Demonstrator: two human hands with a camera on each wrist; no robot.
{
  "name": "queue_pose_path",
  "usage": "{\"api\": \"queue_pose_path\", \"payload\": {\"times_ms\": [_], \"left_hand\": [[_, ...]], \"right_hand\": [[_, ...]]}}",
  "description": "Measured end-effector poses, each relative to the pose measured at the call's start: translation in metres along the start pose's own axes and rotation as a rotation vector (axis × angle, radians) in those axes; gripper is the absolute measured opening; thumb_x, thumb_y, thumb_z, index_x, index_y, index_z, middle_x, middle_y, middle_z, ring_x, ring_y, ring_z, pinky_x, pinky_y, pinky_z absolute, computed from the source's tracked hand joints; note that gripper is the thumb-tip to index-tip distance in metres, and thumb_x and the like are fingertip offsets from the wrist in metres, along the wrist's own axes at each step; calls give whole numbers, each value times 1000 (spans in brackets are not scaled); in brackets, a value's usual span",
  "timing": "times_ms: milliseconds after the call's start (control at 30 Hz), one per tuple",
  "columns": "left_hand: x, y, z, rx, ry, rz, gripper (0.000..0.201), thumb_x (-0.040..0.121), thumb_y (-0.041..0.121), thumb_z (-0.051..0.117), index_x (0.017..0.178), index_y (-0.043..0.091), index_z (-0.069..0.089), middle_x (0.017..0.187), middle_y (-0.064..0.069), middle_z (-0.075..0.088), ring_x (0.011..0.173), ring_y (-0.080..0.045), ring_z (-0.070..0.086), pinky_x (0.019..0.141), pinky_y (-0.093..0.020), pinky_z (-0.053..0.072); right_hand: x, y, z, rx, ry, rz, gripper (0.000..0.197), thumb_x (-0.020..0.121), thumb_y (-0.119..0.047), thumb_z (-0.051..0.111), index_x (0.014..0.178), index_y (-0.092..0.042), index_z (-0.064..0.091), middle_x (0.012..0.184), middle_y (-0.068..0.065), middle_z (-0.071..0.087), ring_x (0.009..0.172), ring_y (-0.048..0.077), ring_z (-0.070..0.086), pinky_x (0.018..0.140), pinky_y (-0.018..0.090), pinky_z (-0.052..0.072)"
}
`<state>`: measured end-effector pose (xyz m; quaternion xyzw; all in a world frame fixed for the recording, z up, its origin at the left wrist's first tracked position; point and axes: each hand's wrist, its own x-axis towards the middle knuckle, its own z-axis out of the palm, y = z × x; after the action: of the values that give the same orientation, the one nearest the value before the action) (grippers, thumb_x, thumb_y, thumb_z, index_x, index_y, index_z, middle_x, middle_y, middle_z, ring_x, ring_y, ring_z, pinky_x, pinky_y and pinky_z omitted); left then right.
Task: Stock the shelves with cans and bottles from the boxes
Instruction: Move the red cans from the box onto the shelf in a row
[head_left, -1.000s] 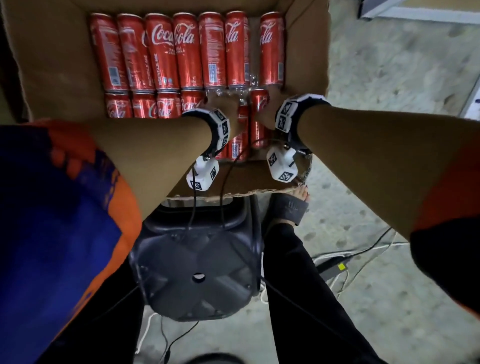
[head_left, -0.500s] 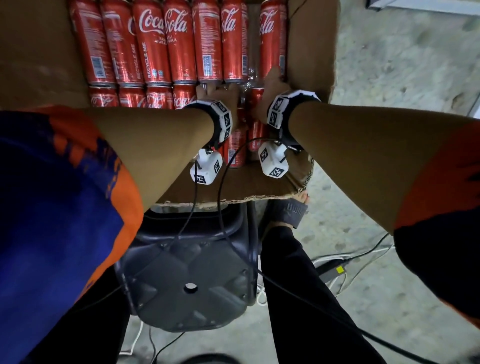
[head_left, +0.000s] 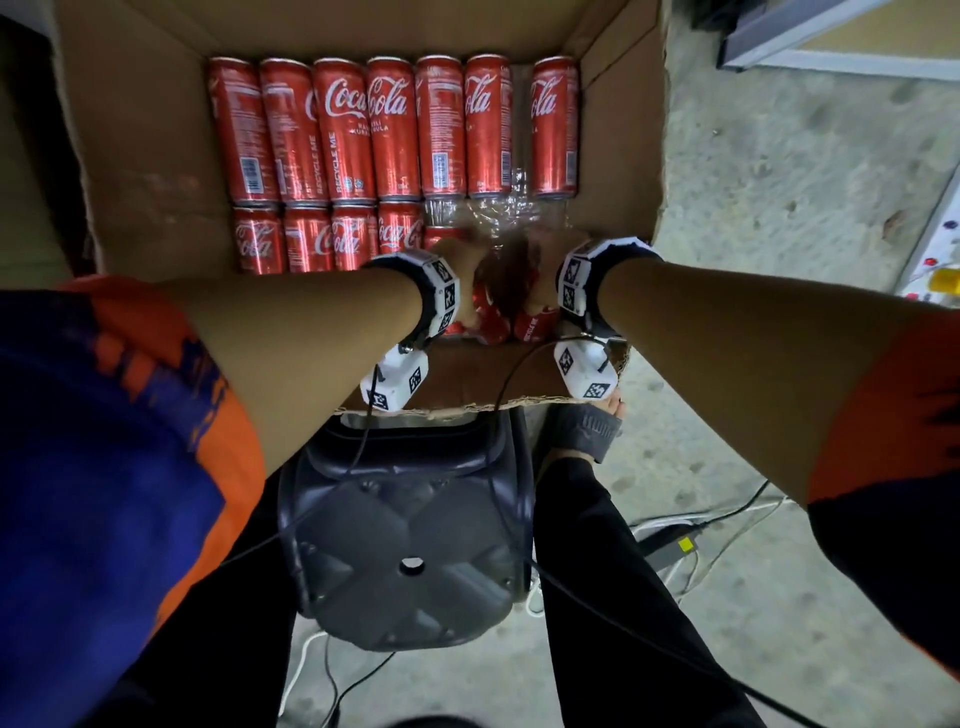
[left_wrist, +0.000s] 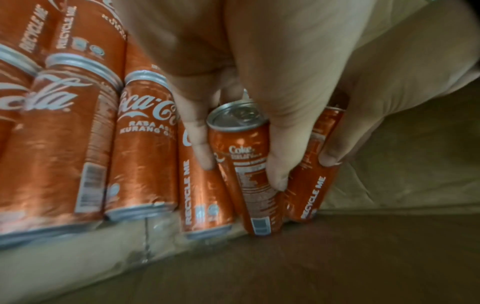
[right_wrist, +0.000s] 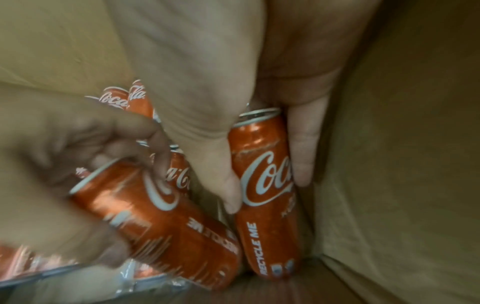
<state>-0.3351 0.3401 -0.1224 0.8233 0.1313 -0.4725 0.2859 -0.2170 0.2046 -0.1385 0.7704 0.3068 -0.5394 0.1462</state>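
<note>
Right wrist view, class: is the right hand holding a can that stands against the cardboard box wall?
Yes: the right hand grips a red can between thumb and fingers, beside the cardboard box wall.

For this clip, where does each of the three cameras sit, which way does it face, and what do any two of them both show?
Head: worn on the head, looking down into the cardboard box of Coke cans; both forearms, wrist bands, legs and a foot show.
Left wrist: looks along the left hand, whose fingers grip a can in the box.
Right wrist: looks along the right hand gripping another can by the box wall.
Shared: the right wrist view also catches the left hand with its can, blurred.
</note>
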Motion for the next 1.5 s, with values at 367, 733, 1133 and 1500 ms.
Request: {"api": "queue_pose_path", "payload": {"times_ms": [367,733,1133,1500], "left_hand": [[-136,-22,-29,-339,136,-100,51,67,30,92,112,28,69,110,7,63,104,-18,60,92,-36,52],[-324,-7,-56,-517,240,-124,52,65,22,94,111,27,71,103,12,62,96,-6,59,89,-21,43],[-500,57,-117,-624,450,75,54,65,21,93,112,34,70,118,9,62,105,-5,61,94,-21,49],[-663,108,-218,-802,797,245,62,53,19,99,101,32,63,104,3,69,89,-10,69,75,-26,57]], "right_hand": [[-120,-18,-25,242,53,58,52,76,-27,87,123,-13,68,123,8,66,113,29,63,92,35,51],[-303,-35,-35,484,203,10,53,70,-25,91,117,-26,68,103,-4,67,95,14,62,87,24,49],[-509,-62,-89,539,447,-107,55,69,-27,89,118,-33,67,104,-9,71,91,10,66,85,25,54],[-691,-98,-176,727,745,-270,72,66,-17,92,122,-33,50,85,-16,59,68,-5,63,54,5,43]]}}
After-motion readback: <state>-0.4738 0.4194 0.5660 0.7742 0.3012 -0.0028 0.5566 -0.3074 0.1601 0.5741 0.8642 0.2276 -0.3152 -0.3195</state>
